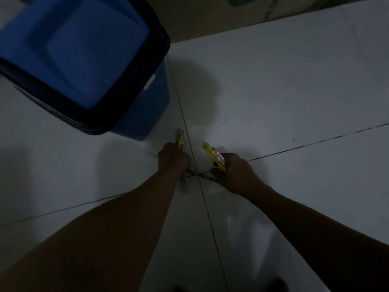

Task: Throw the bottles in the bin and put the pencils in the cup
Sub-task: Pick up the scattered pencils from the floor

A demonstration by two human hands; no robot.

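The scene is dim. My left hand is closed around a small bunch of yellow pencils whose tips stick out beyond my fist, close to the bin's near corner. My right hand grips another bunch of yellow pencils, tilted up to the left. Bluish pencil ends lie low on the white floor between and under both hands. A blue bin with a black rim stands at the upper left, its blue lid shut. No bottle or cup is in view.
The white tiled floor has dark grout lines crossing under my hands. A brown cardboard box stands along the far edge. Two dark shapes, possibly my feet, show at the bottom edge.
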